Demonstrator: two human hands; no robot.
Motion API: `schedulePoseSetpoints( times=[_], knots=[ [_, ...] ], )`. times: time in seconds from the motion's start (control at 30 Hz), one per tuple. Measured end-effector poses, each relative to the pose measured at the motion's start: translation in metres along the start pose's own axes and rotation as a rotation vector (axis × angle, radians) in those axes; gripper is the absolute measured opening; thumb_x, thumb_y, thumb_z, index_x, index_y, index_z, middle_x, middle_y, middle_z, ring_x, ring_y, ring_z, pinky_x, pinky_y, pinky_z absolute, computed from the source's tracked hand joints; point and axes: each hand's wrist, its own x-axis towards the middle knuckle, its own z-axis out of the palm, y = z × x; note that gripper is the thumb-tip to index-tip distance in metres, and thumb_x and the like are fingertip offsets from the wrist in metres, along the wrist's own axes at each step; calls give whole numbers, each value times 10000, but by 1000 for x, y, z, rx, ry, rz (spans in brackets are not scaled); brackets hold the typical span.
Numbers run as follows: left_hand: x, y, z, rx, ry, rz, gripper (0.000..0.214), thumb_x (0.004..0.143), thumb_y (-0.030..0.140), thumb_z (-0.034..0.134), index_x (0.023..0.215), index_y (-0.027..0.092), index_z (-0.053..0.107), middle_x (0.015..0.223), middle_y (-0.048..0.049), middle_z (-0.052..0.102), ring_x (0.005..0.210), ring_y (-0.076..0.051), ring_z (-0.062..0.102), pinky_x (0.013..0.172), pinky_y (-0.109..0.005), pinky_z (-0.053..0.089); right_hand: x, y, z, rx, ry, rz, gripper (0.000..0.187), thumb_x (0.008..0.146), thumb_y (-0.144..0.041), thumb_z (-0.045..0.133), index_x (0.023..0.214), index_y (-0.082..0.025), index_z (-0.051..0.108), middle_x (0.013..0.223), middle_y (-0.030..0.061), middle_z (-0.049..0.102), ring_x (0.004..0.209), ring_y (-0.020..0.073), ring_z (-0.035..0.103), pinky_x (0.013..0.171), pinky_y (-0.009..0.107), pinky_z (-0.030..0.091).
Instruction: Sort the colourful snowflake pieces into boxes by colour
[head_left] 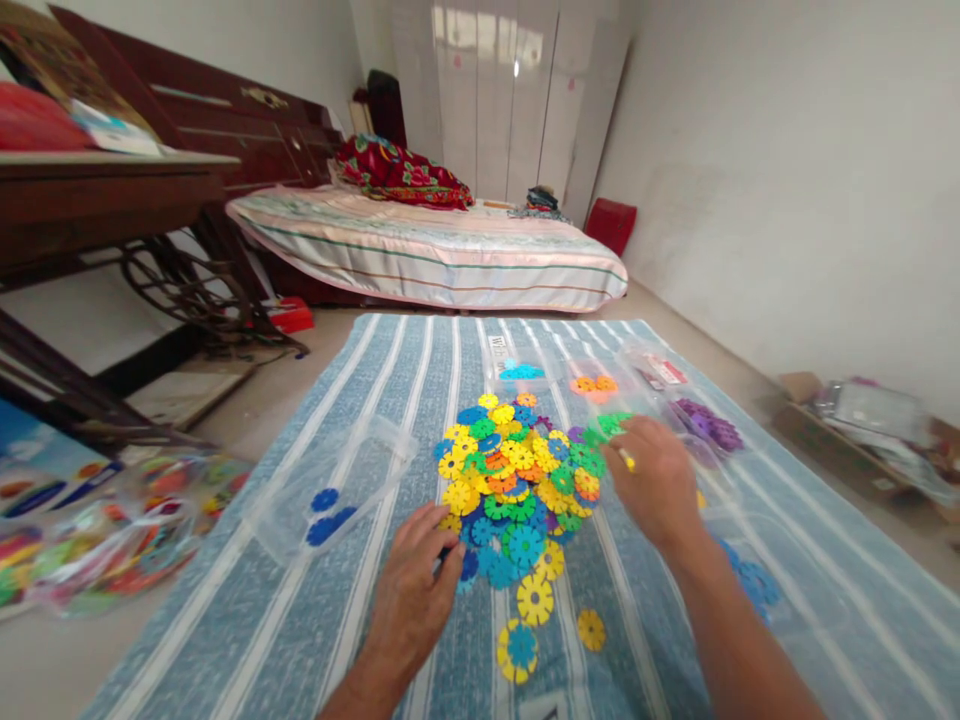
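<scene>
A heap of flat plastic snowflake discs in yellow, blue, green and orange lies on a blue-and-white striped mat. My left hand rests at the heap's near left edge, its fingers closed on a dark blue disc. My right hand hovers at the heap's right side, pinching a small yellow disc between thumb and finger. A clear tub to the left holds a few dark blue discs. Further clear tubs hold light blue discs, orange discs, purple discs and blue discs.
A bed with a striped cover stands behind the mat. A dark wooden sewing table is at the left. Bags of coloured pieces lie on the floor at left. A cardboard box sits by the right wall.
</scene>
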Motion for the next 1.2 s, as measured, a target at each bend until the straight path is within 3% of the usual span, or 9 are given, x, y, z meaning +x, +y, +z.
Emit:
schedulePoseSetpoints(
  times=[0.1,0.17,0.3,0.43,0.77,1.2],
  knots=[
    [0,1,0,4,-8,4,145,818,261,504,753,218,626,1040,-65,652,1079,-249,546,895,-445,490,13,12,-2,-117,86,124,203,822,-321,534,814,-156,651,837,102,643,840,237,575,789,411,457],
    [0,1,-1,8,-6,9,140,821,251,502,761,213,623,1038,-69,651,1079,-248,545,898,-448,490,5,6,2,-43,66,86,195,822,-324,534,836,-166,647,835,87,646,844,228,579,791,397,465],
    [-1,2,-1,13,-2,16,119,820,237,507,778,206,614,1042,-75,646,1096,-249,534,903,-447,488,-33,-23,19,181,-115,-59,126,832,-261,528,821,-201,638,891,70,643,933,210,572,859,385,467],
    [-2,3,0,5,-2,14,99,813,222,516,801,207,613,1050,-69,643,1089,-241,539,906,-433,489,-63,-51,29,247,-273,-98,90,794,-193,562,836,-195,642,992,85,621,1069,234,515,940,425,432],
    [-2,3,-2,-7,-18,-3,97,815,237,516,813,210,609,1069,-69,640,1102,-239,535,912,-431,485,-69,-71,27,188,-468,-68,204,712,-164,645,915,-161,629,1245,122,509,1257,306,336,1026,470,345],
    [-1,4,-3,0,-16,-3,94,817,242,514,801,216,603,1072,-63,636,1109,-235,529,926,-431,480,-77,-69,33,275,-400,-23,199,686,-65,589,850,-176,598,1186,102,536,1231,261,379,1044,452,330]
  ],
)
